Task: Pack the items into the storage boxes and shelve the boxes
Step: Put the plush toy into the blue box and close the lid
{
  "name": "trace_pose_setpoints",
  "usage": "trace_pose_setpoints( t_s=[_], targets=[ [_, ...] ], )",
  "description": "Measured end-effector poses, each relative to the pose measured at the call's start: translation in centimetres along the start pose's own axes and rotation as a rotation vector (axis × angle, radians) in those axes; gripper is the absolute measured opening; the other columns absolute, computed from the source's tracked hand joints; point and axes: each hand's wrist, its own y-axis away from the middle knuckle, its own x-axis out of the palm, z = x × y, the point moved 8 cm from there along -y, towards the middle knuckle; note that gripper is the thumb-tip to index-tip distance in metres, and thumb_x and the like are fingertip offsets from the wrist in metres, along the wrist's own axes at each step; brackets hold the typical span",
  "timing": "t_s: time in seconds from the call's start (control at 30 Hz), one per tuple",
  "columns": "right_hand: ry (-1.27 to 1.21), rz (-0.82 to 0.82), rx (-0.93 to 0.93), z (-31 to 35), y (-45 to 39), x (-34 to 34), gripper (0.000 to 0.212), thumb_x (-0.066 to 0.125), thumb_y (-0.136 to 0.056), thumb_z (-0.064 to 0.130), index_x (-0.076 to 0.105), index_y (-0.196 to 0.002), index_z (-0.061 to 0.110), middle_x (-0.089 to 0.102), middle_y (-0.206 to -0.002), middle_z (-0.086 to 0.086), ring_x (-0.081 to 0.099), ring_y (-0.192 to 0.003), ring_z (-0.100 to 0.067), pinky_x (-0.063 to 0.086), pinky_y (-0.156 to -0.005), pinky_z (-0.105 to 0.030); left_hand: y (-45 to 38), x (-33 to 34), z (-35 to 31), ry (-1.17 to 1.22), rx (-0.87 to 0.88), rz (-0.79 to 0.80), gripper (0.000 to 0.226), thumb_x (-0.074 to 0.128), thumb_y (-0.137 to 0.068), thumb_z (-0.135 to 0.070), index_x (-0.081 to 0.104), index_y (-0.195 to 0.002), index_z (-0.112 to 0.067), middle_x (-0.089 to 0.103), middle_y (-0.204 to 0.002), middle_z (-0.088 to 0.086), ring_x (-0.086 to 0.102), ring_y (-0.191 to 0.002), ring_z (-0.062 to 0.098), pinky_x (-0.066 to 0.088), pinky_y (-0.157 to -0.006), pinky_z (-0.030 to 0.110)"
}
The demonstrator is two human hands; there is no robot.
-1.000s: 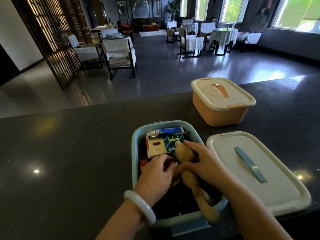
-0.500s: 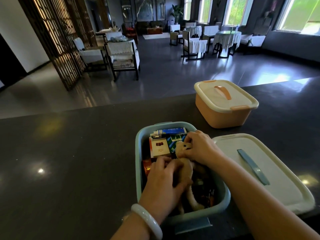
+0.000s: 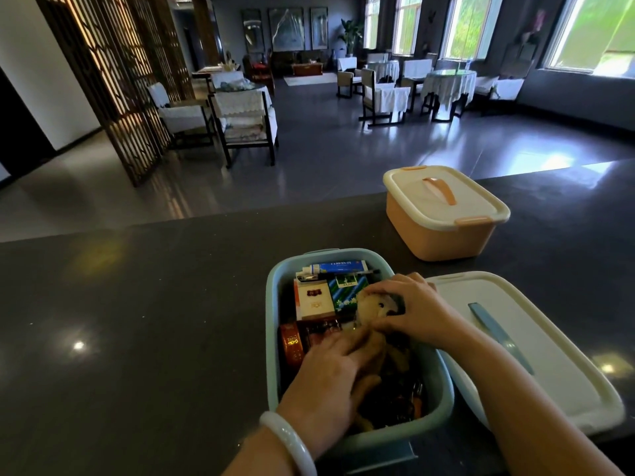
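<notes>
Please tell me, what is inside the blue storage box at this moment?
In the blue storage box: a tube, a white-and-red carton, a green packet, an orange item and a plush toy held by the left hand and right hand. Whatever lies beneath is covered.

Two bare forearms enter from bottom of frame, no sleeves visible. Left hand (image 3: pixel 330 379): wrist carries a smooth, pale, whitish-green bangle (image 3: pixel 290 441), rounded, glossy. Right hand (image 3: pixel 409 309): no rings, watch or wristwear seen. Nails short, unpainted where visible.
</notes>
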Motion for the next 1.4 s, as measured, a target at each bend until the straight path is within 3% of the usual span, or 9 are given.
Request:
trace_pose_setpoints(
  t_s=[0.1,0.2,0.3,0.53,0.7,0.9,1.03,1.17,1.4],
  targets=[
    [0.129,0.004,-0.039,-0.1,-0.2,0.2,0.052,0.065,-0.076,0.059,0.051,-0.126,0.051,0.033,-0.100,0.030,0.022,-0.101,-0.004,0.021,-0.089,-0.028,-0.5,1.0,0.6,-0.104,0.003,0.125,0.051,0.033,-0.101,-0.042,0.004,-0.139,-0.060,0.000,-0.155,-0.030,0.000,-0.145,0.006,0.002,-0.120,0.040],
    [0.140,0.012,-0.071,-0.1,-0.3,1.0,0.051,0.062,-0.080,0.057,0.049,-0.129,0.050,0.040,-0.119,0.024,0.015,-0.108,0.000,0.019,-0.101,-0.032,-0.8,1.8,1.7,-0.225,-0.018,0.217,0.062,0.035,-0.100,-0.042,-0.013,-0.134,-0.063,-0.017,-0.149,-0.032,-0.015,-0.144,0.011,-0.011,-0.115,0.040],
    [0.124,-0.010,-0.090,-0.4,-0.3,1.4,0.051,0.063,-0.080,0.054,0.050,-0.129,0.049,0.043,-0.128,0.025,0.014,-0.110,0.005,0.016,-0.104,-0.034,-0.8,2.1,2.0,-0.204,-0.022,0.253,0.067,0.037,-0.099,-0.043,-0.018,-0.131,-0.065,-0.024,-0.144,-0.035,-0.019,-0.143,0.011,-0.013,-0.114,0.041],
    [0.086,-0.009,-0.083,-0.6,-0.1,1.3,0.055,0.060,-0.078,0.060,0.047,-0.130,0.049,0.039,-0.123,0.031,0.013,-0.110,0.010,0.016,-0.103,-0.031,-0.4,1.6,1.5,-0.174,-0.003,0.254,0.067,0.036,-0.099,-0.045,-0.018,-0.135,-0.063,-0.021,-0.151,-0.029,-0.017,-0.142,0.010,-0.011,-0.116,0.042],
    [0.064,-0.065,-0.062,-1.0,0.4,1.2,0.046,0.054,-0.080,0.064,0.045,-0.124,0.056,0.037,-0.119,0.035,0.028,-0.119,0.003,0.026,-0.102,-0.029,0.0,-0.4,2.1,-0.215,0.032,0.144,0.054,0.034,-0.100,-0.044,0.007,-0.145,-0.053,-0.004,-0.158,-0.021,-0.011,-0.142,0.003,-0.009,-0.115,0.034],
    [0.121,-0.069,-0.041,-0.5,1.0,1.5,0.044,0.048,-0.083,0.065,0.037,-0.125,0.062,0.036,-0.119,0.038,0.023,-0.119,0.012,0.021,-0.100,-0.021,-0.1,0.6,2.9,-0.249,0.045,0.250,0.060,0.029,-0.100,-0.049,-0.013,-0.142,-0.055,-0.016,-0.158,-0.017,-0.014,-0.145,0.011,-0.015,-0.111,0.036],
    [0.117,-0.054,-0.038,-0.1,1.2,1.5,0.044,0.051,-0.085,0.060,0.042,-0.128,0.055,0.042,-0.125,0.032,0.028,-0.123,0.008,0.026,-0.104,-0.022,-0.2,0.9,2.9,-0.250,0.058,0.284,0.065,0.030,-0.098,-0.053,-0.024,-0.134,-0.057,-0.020,-0.157,-0.017,-0.017,-0.145,0.013,-0.012,-0.114,0.040],
    [0.141,-0.020,-0.043,0.3,1.4,1.5,0.053,0.038,-0.085,0.066,0.045,-0.133,0.045,0.045,-0.133,0.021,0.029,-0.127,0.002,0.030,-0.109,-0.030,-0.1,0.7,2.6,-0.253,0.022,0.314,0.063,0.030,-0.099,-0.051,-0.013,-0.144,-0.051,-0.019,-0.158,-0.015,-0.015,-0.146,0.014,-0.011,-0.115,0.042],
    [0.128,-0.064,-0.083,-1.4,1.7,-0.9,0.049,0.030,-0.089,0.063,0.039,-0.135,0.046,0.035,-0.135,0.025,0.021,-0.127,0.005,0.027,-0.106,-0.024,-2.6,-0.8,-0.5,-0.335,-0.073,0.200,0.053,0.032,-0.101,-0.043,0.007,-0.149,-0.042,-0.010,-0.160,-0.007,-0.008,-0.147,0.017,-0.007,-0.118,0.044]
  ],
)
